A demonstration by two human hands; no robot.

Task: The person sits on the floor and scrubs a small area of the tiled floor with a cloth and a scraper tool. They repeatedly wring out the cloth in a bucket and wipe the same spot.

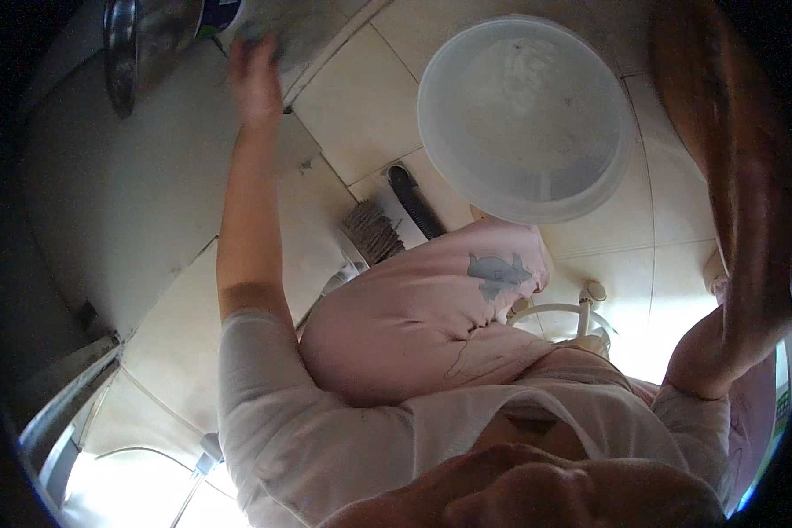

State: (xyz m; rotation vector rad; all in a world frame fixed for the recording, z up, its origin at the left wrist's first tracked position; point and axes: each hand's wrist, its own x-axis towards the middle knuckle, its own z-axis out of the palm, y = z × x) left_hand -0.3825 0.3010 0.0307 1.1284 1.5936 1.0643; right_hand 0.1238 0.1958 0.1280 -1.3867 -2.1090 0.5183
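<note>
My left hand (pixel 256 79) reaches out at the upper left and is blurred. Its fingertips are near a purple packet or container (pixel 219 14) cut off by the top edge; whether they hold anything is unclear. The forearm on my right (pixel 706 99) rises along the right side, and the hand at its end is out of view. Between my arms a round translucent plastic tub (pixel 525 119) rests on the tiled floor. It looks as though clear liquid may lie in it, with a pale reflection near its far side.
Beside my bent knee in pink trousers (pixel 396 323) are a black ribbed hose (pixel 414 201) and a brown bristled or stringy head (pixel 373 232). A shiny metal rim (pixel 120 59) stands at the upper left. White tubular legs (pixel 584 313) show behind my leg on the tiles (pixel 350 99).
</note>
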